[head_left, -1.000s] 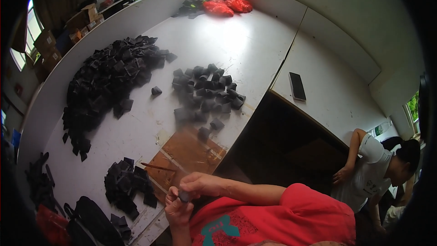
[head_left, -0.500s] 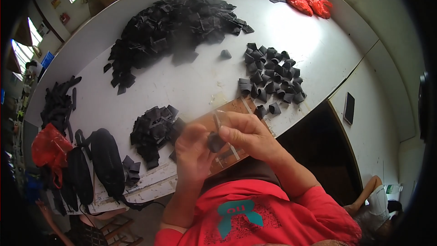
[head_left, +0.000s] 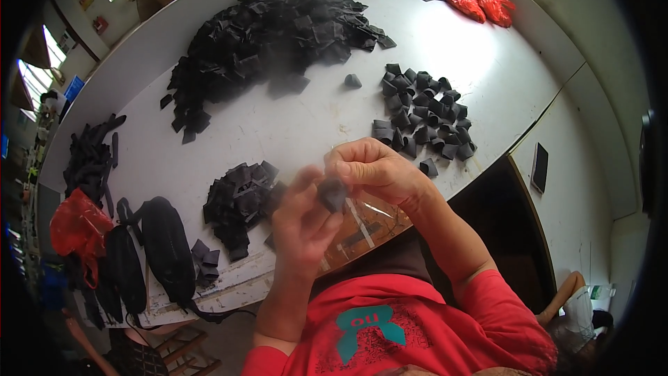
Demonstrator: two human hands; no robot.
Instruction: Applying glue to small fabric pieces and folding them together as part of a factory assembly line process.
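At centre frame, above the worktop edge, both hands pinch one small black fabric piece: left hand below, right hand above. It looks light and limp (likely best pinched at its edges).

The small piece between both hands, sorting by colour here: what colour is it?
Black small piece, seen in the head view.

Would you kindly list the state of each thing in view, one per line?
small black piece: held up between both hands, off the table
left hand: fingers on the piece, blurred
right hand: fingers pinching the piece
large black heap: loose, spread out
rolled black pieces: scattered beside the table edge
small black pile: stacked, untouched
dark phone: lying flat
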